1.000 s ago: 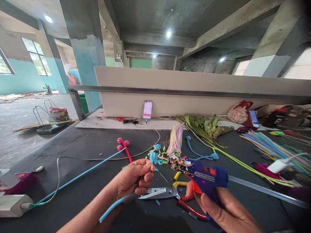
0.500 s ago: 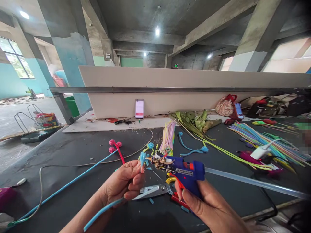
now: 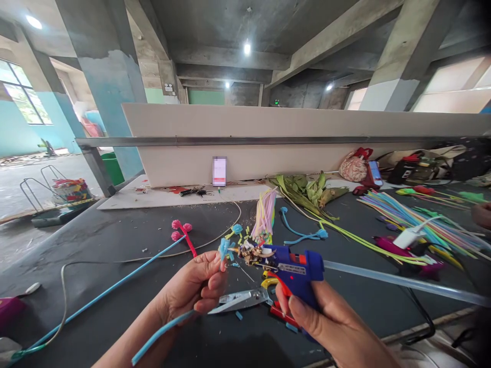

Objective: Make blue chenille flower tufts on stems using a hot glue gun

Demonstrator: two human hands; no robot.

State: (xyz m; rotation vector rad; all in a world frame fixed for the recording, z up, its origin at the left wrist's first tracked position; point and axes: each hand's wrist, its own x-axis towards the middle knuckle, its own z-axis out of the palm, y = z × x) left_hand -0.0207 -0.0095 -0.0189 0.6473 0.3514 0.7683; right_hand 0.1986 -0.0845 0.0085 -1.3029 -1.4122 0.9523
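Hardly anything had shifted since the earlier frame. On the dark table (image 3: 115, 245), scissors (image 3: 240, 300) lay below the work. Left hand (image 3: 195, 291) pinched a blue pipe cleaner (image 3: 223, 249), tip raised; right hand (image 3: 330, 327) gripped the blue glue gun (image 3: 295, 271), its nozzle just beside that tip.

Scissors (image 3: 240, 300), green leaves (image 3: 309, 190), perhaps phone (image 3: 219, 171).

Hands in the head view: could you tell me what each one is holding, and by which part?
The left hand pinches a blue stem just below its tufted tip; the right hand grips a blue glue gun by its handle.
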